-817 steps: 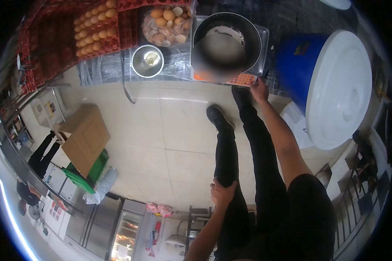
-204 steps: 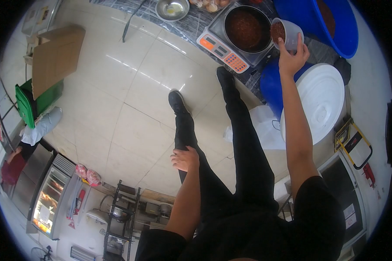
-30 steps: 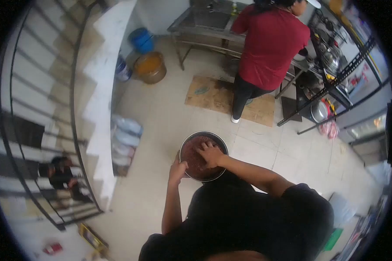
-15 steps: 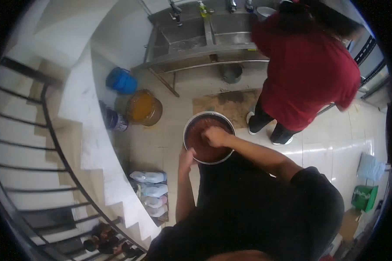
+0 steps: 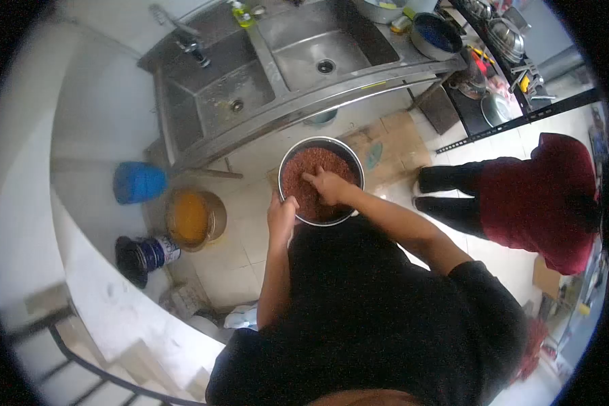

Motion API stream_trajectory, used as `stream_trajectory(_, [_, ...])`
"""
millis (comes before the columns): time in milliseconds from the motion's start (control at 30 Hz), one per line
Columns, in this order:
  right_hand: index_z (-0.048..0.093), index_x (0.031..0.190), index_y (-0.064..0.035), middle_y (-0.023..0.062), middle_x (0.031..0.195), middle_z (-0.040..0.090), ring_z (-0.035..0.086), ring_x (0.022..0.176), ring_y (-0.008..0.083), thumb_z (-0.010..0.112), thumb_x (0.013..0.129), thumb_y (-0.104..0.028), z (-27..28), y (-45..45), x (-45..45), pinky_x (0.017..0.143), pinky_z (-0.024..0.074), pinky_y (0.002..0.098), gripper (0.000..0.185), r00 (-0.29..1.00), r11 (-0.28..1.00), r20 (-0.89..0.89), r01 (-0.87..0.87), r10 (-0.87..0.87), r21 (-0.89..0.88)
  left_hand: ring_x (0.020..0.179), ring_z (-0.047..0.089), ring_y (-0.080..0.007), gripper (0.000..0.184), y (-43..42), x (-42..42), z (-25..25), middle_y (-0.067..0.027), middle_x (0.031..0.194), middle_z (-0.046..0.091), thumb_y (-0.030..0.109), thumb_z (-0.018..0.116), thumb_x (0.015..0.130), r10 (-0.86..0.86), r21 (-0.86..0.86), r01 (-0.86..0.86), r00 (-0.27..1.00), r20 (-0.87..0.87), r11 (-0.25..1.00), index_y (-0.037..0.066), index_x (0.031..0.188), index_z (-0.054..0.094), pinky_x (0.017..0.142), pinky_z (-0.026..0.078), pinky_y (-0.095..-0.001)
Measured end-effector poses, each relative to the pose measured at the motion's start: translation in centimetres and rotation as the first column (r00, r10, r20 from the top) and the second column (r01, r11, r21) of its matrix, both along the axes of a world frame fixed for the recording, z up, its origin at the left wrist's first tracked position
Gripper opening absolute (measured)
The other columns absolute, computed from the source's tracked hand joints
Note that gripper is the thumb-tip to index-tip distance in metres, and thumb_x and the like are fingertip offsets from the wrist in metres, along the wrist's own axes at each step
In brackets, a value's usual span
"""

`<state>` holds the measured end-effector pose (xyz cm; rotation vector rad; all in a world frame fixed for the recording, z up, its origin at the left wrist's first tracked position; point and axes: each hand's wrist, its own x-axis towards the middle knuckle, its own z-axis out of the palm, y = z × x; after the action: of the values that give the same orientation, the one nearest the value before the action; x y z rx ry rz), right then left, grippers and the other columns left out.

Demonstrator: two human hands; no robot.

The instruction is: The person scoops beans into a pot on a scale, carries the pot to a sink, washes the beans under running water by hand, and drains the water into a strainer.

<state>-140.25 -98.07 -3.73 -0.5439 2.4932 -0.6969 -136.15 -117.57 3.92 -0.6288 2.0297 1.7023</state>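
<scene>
A round metal pot [image 5: 359, 162] with a pale rim is held in front of my body. Inside lies a mass of small reddish-brown grains [image 5: 304, 162]; their exact kind is not clear. My left hand [image 5: 281, 216] grips the pot's near left side, thumb over the rim and fingers against the outer wall. My right hand [image 5: 328, 186] reaches over the right rim into the pot. Its fingers are apart and touch the grains, with some fingertips hidden among them.
A double steel sink [image 5: 304, 51] stands ahead. Buckets in blue [image 5: 139, 183] and dark blue [image 5: 161, 252] flank an orange-filled tub [image 5: 191, 216] on the left. A person in a red shirt [image 5: 538, 203] stands right, near a black rack [image 5: 477, 128] of kitchenware.
My view has turned and moved nearer the sink, with the pot. The person in red has moved away from the sink to the right. My right hand's fingers have spread.
</scene>
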Motion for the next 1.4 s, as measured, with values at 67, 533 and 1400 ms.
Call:
stream_trajectory(67, [0.049, 0.149, -0.0112, 0.0295, 0.122, 0.063, 0.065, 0.109, 0.0467, 0.077, 0.071, -0.007, 0.0, 1.6, -4.9, 0.094, 0.0544, 0.0520, 0.083, 1.000, 0.999, -0.011, -0.024, 0.024, 0.029, 0.078, 0.069, -0.0272, 0.055, 0.3, -5.3, -1.2, -0.0144, 0.106, 0.064, 0.014, 0.059, 0.076, -0.078, -0.035, 0.081, 0.995, 0.059, 0.996, 0.005, 0.130, 0.057, 0.062, 0.063, -0.0413])
stream_trajectory(533, [0.077, 0.104, -0.0007, 0.0169, 0.089, 0.075, 0.073, 0.078, 0.0274, 0.072, 0.092, -0.016, 13.2, 22.0, -43.0, 0.077, 0.0567, 0.0386, 0.020, 0.911, 0.868, -0.138, 0.313, -0.390, -0.384, 0.095, 0.067, -0.0311, 0.061, 12.7, -43.1, -8.1, -0.0138, 0.114, 0.062, 0.014, 0.059, 0.076, -0.242, 0.249, 0.190, 0.949, 0.201, 0.950, 0.010, 0.137, 0.051, 0.076, 0.061, -0.0475])
stream_trajectory(1400, [0.063, 0.129, -0.0017, 0.0292, 0.116, 0.069, 0.067, 0.111, 0.0452, 0.073, 0.085, -0.043, -18.8, 28.3, -63.7, 0.096, 0.0533, 0.0500, 0.061, 0.865, 0.906, 0.273, 0.410, -0.422, 0.102, 0.109, 0.061, -0.0327, 0.101, 21.7, -58.7, -39.3, -0.0126, 0.137, 0.055, 0.008, 0.059, 0.067, -0.048, 0.116, -0.016, 0.846, 0.531, 0.993, 0.028, 0.162, 0.029, 0.081, 0.061, -0.0540])
